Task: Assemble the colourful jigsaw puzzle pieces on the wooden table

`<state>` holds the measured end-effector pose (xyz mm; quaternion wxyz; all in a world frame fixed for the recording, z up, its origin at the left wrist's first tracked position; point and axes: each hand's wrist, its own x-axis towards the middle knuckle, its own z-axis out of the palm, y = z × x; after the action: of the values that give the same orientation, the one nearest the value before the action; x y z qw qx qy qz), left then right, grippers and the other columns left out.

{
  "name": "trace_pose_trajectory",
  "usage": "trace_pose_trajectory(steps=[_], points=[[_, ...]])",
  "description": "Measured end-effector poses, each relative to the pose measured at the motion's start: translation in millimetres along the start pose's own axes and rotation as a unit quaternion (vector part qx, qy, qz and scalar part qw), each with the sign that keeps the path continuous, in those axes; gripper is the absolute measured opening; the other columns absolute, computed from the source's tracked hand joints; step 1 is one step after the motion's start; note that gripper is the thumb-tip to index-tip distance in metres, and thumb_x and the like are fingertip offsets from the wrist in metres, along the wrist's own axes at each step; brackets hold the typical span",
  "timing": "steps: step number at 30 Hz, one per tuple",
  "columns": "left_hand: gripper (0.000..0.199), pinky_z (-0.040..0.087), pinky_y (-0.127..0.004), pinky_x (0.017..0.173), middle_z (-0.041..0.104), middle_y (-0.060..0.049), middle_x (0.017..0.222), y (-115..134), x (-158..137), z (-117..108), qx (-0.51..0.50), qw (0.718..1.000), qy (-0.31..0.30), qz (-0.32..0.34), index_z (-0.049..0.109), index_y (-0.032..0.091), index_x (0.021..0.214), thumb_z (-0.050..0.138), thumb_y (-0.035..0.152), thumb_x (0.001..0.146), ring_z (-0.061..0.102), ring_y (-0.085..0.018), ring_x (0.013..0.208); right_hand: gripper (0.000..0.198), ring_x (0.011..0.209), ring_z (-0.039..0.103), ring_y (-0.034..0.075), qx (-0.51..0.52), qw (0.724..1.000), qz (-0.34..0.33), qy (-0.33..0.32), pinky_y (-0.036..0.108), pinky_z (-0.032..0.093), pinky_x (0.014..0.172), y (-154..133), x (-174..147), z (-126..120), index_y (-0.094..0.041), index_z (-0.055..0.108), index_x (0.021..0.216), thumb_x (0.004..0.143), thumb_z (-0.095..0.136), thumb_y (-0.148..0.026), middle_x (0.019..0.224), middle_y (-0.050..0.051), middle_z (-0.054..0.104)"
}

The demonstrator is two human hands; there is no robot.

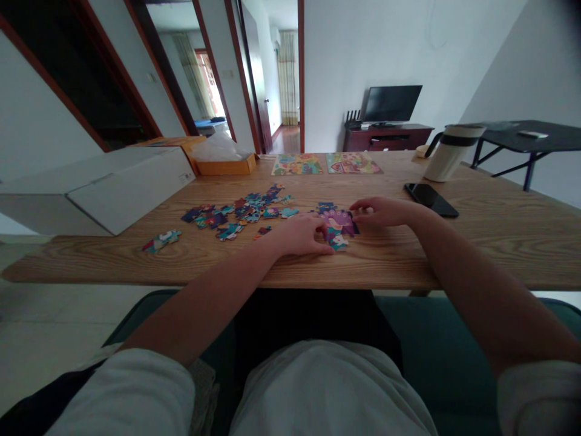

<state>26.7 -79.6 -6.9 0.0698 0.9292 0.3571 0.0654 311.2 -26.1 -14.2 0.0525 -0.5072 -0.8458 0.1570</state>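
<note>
A small joined section of a jigsaw puzzle [334, 221] lies flat on the wooden table in front of me, purple with teal and white parts. At its left edge is my left hand [303, 235], thumb and fingers apart, with the fingertips partly hidden against the pieces. My right hand [380, 212] rests at the right edge, its fingers loosely spread and touching or nearly touching the purple part. To the left, loose jigsaw pieces [252, 207] lie in a heap. A few more pieces [161, 240] sit apart near the table's front left.
A white box [131, 188] takes up the table's left side, by an orange box [227, 165] with clear plastic. Two colourful picture sheets [297, 165] lie at the back. On the right are a black phone [431, 200] and a cream mug [449, 157] with a black handle.
</note>
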Motion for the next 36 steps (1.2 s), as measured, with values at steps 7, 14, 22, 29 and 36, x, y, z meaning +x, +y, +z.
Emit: trace_pose_trajectory(steps=[7,14,22,29,36], points=[[0.045,0.047,-0.032,0.082,0.069,-0.007,0.104,0,0,0,-0.001,1.0,0.006,0.015,0.071,0.02,0.099,0.066,0.062,0.084,0.063,-0.023,0.093,0.055,0.097,0.07,0.03,0.001,1.0,-0.007,-0.001,0.042,0.055,0.089,0,0,0,-0.023,0.069,0.129,0.088,0.055,-0.056,0.113,0.012,0.075],[0.057,0.045,-0.036,0.094,0.07,-0.01,0.115,4,-3,-2,0.035,0.998,0.021,0.055,0.064,0.018,0.13,0.064,0.058,0.088,0.064,-0.027,0.106,0.056,0.097,0.07,0.032,0.001,1.0,-0.001,0.0,0.045,0.054,0.091,-1,-2,-1,-0.024,0.069,0.129,0.087,0.056,-0.058,0.113,0.011,0.075],[0.055,0.045,-0.035,0.096,0.072,-0.009,0.114,7,-6,-4,0.055,0.996,0.023,0.069,0.063,0.021,0.133,0.064,0.054,0.09,0.064,-0.028,0.109,0.058,0.097,0.069,0.032,0.006,1.0,0.003,-0.003,0.044,0.054,0.091,-1,-1,0,-0.02,0.069,0.13,0.087,0.055,-0.057,0.114,0.014,0.074],[0.041,0.05,-0.035,0.078,0.074,-0.011,0.095,12,-6,1,0.102,0.988,0.076,0.09,0.069,0.02,0.124,0.058,0.043,0.091,0.07,-0.027,0.087,0.06,0.096,0.069,0.031,0.012,1.0,0.002,-0.005,0.042,0.054,0.088,1,0,0,-0.02,0.069,0.131,0.086,0.056,-0.059,0.113,0.013,0.074],[0.03,0.05,-0.033,0.071,0.074,-0.01,0.084,8,-3,8,0.105,0.98,0.162,0.046,0.072,0.017,0.111,0.05,0.026,0.093,0.069,-0.023,0.075,0.059,0.094,0.07,0.031,0.005,1.0,0.001,-0.006,0.042,0.054,0.087,-1,0,-1,-0.019,0.07,0.128,0.087,0.055,-0.059,0.109,0.013,0.075]])
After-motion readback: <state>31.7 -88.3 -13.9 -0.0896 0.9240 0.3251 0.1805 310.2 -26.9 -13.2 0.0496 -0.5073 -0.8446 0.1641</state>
